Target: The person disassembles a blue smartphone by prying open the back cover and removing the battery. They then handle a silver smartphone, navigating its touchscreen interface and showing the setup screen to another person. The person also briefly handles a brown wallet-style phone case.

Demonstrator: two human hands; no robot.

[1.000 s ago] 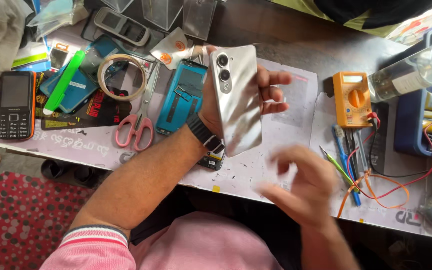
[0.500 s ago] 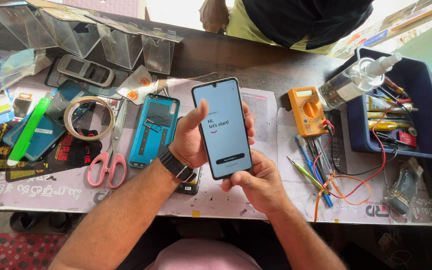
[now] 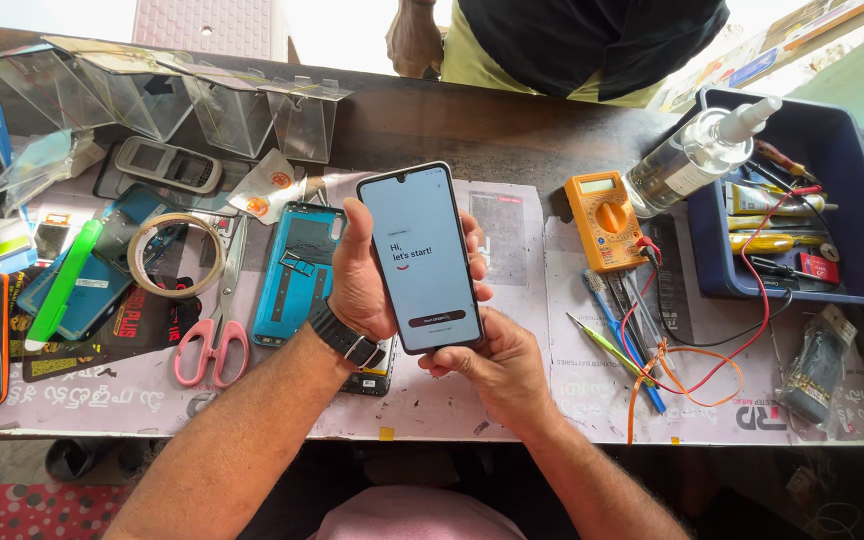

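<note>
Smartphone (image 3: 420, 259) upright above bench, screen lit, facing camera. Left hand (image 3: 360, 275) wraps it from behind, fingers curled round both long edges. Right hand (image 3: 492, 365) cups bottom edge, thumb on lower screen. Teal phone back cover (image 3: 297, 272) just left of left fingers; orange multimeter (image 3: 606, 220) right, apart.

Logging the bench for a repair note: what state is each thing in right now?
smartphone: screen lit, face up, held in both hands
left hand: wrapped around the phone's left edge
right hand: supporting its bottom end
teal phone back cover: detached, lying inside up
scissors: closed
multimeter: display blank
</note>
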